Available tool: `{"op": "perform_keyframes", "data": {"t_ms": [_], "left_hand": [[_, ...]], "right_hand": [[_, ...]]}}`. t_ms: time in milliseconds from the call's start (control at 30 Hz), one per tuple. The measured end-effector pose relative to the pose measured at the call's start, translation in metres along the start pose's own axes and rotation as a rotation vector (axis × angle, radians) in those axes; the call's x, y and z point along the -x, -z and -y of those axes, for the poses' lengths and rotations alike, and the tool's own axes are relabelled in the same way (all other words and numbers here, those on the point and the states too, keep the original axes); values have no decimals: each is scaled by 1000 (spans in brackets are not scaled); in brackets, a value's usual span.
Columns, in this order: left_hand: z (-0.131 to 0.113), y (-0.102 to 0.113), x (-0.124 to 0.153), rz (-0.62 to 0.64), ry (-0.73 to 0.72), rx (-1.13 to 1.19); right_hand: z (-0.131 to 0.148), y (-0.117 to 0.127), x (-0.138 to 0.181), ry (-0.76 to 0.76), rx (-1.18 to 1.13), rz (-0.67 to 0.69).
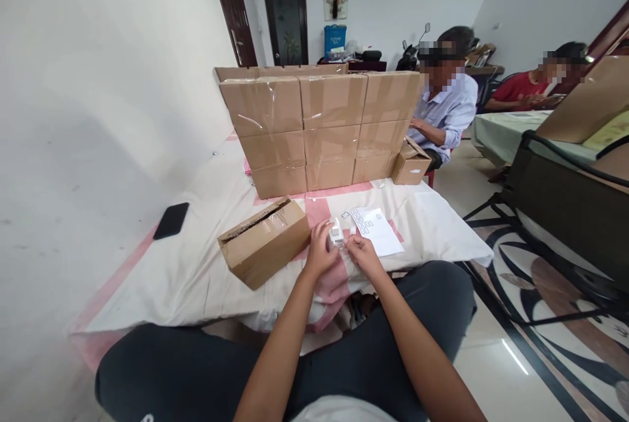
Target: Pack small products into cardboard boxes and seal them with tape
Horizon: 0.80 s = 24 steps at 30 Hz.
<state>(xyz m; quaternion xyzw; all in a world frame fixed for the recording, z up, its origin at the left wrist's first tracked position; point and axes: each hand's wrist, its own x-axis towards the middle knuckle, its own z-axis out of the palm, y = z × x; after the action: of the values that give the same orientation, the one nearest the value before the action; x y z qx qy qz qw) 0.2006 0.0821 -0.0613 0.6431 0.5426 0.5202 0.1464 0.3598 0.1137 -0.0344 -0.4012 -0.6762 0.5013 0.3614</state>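
Observation:
My left hand (321,251) is wrapped around a small white box-like object (336,233), held just above the table's front edge. Close beside it, the fingertips of my right hand (362,254) are pinched together near the object's right side; whatever is between them is too small to make out. A white sheet (384,236) with rows of small dark-outlined shapes lies to the right, partly behind my right hand. Left of my left hand rests a brown cardboard box (268,238), its top seam slightly parted.
Stacked, taped cardboard boxes (329,130) form a wall across the cloth-covered table (196,278). A smaller carton (411,163) stands at their right end, and a black phone (171,221) lies at left. One person (449,101) sits behind the stack, another (521,91) further right.

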Motion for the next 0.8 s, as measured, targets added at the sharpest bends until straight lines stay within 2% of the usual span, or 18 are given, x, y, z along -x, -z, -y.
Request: {"op": "perform_keyframes", "data": {"t_ms": [200, 300, 467, 600, 700, 800], "left_hand": [[-7, 6, 3, 22, -10, 72], [-8, 4, 1, -23, 13, 116], [-12, 0, 1, -100, 27, 174], [-15, 3, 3, -185, 52, 228], [-14, 6, 3, -290, 94, 271], [-14, 7, 1, -284, 114, 311]], "right_hand": [[9, 3, 4, 117, 38, 122], [9, 2, 4, 123, 94, 149], [4, 3, 1, 59, 205, 83], [6, 15, -3, -25, 289, -44], [16, 30, -18, -63, 571, -97], [27, 38, -44, -25, 1019, 49]]}}
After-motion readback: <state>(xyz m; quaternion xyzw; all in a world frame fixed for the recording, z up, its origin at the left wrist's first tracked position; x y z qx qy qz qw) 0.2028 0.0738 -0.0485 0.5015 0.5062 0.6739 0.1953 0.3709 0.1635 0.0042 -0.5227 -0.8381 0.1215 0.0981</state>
